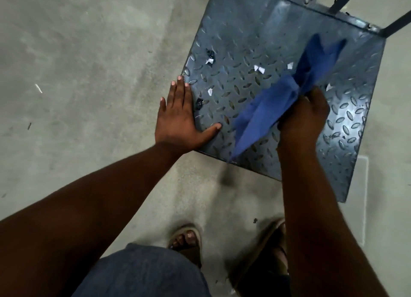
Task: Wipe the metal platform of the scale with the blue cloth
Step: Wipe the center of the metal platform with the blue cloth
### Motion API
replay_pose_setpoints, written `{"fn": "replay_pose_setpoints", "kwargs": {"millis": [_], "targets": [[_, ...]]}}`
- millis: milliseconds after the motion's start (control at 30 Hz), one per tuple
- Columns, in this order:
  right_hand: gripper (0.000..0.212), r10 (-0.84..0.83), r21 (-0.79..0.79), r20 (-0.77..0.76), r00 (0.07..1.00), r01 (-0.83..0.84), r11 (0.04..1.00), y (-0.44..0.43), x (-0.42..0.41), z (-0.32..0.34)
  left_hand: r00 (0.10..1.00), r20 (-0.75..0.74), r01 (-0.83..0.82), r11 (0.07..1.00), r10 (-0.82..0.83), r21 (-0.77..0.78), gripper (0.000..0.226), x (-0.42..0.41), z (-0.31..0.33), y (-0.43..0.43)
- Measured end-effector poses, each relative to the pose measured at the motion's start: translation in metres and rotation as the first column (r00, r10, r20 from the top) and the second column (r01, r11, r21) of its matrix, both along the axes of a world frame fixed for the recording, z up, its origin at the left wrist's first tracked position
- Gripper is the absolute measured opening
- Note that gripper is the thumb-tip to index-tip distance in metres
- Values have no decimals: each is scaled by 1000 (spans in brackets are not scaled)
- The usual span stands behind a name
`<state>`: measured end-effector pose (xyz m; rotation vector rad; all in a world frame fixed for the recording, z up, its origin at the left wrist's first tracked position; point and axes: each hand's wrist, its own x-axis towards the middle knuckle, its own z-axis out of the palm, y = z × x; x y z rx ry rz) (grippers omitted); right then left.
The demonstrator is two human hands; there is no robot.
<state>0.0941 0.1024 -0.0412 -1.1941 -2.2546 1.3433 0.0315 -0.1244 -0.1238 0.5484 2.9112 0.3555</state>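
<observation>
One blue cloth (266,112) hangs bunched in the right hand (304,116), its fingers clamped round the middle, low over the scale's metal platform (244,40). White paper scraps (259,69) and dark bits (199,103) lie beyond and left of those fingers. The left hand (178,116) lies flat, fingers straight, on the platform's edge. Wiping looks barely begun; next the cloth must press down and sweep the debris off.

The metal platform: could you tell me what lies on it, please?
Paper scraps, dark bits, the blue cloth in the right hand, and the left hand. Anything under the cloth is hidden.
</observation>
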Motion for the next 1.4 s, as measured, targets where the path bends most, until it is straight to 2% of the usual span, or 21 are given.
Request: {"fn": "replay_pose_setpoints", "kwargs": {"millis": [67,100,133,200,267,367,500,567,633,700,733,800,900,967,1033,1067,1167,1233,1267,1333,1400], "targets": [[22,32,155,29,999,-36,987,-15,7,2,1000,20,-19,1000,19,0,131,-1,-1,0],[23,122,235,177,977,-162,958,-30,2,-3,999,34,-27,1000,27,-14,127,-1,-1,-1],[23,209,245,332,920,-298,923,-45,-6,-11,999,34,-32,999,33,-35,119,-2,-2,-2],[26,309,156,453,836,-416,896,-61,-26,-28,1000,6,-29,996,29,-79,98,-2,-5,0],[23,327,66,436,839,-391,918,-68,-49,-33,999,-11,-34,997,34,-66,91,-2,-7,0],[10,395,14,378,837,-432,902,-72,-78,-35,1000,-17,-9,1000,9,-18,109,-5,-13,-3],[12,482,-73,277,831,-482,873,-86,-107,-39,999,-26,46,997,-45,55,96,-5,-19,-2],[19,421,-278,122,899,-376,884,-92,-116,-37,999,-40,-2,983,10,182,94,-4,-17,-2],[19,236,-564,-66,970,-231,793,-89,-116,-26,993,56,-115,954,103,276,124,-3,-9,-4],[12,-15,-721,-157,987,-104,685,-73,-107,-17,998,14,-63,959,61,277,121,-2,-5,-3],[8,-105,-734,-155,982,-43,677,-60,-100,-10,999,-35,-10,974,19,226,116,-3,-5,-3],[18,-183,-687,-171,968,16,726,-36,-79,0,999,-21,-21,987,25,162,119,-3,-5,-2],[15,-211,-532,-275,938,34,846,-11,-41,18,987,49,-162,968,156,192,119,-3,-3,-1],[17,-55,-161,-290,955,8,987,-7,-23,19,957,99,-290,931,274,221,100,-9,-3,0],[32,136,222,-115,984,-108,969,-11,-19,1,914,140,-406,868,381,286,70,-14,-3,2],[34,201,300,24,979,-199,933,-19,-21,-11,899,161,-437,846,406,306,61,-16,-1,2],[34,365,350,319,875,-466,812,-60,-27,-48,914,168,-403,869,368,287,73,-14,2,2],[36,424,441,313,850,-525,728,-81,-37,-67,943,139,-330,907,303,262,93,-11,0,0],[35,445,442,274,853,-522,730,-89,-47,-70,952,125,-302,918,278,258,96,-9,-2,0],[26,491,301,164,856,-517,801,-99,-77,-65,969,82,-246,933,233,262,93,-10,-8,-2],[18,509,14,67,858,-511,859,-102,-107,-47,977,37,-214,939,212,271,83,-10,-12,-3]]}}
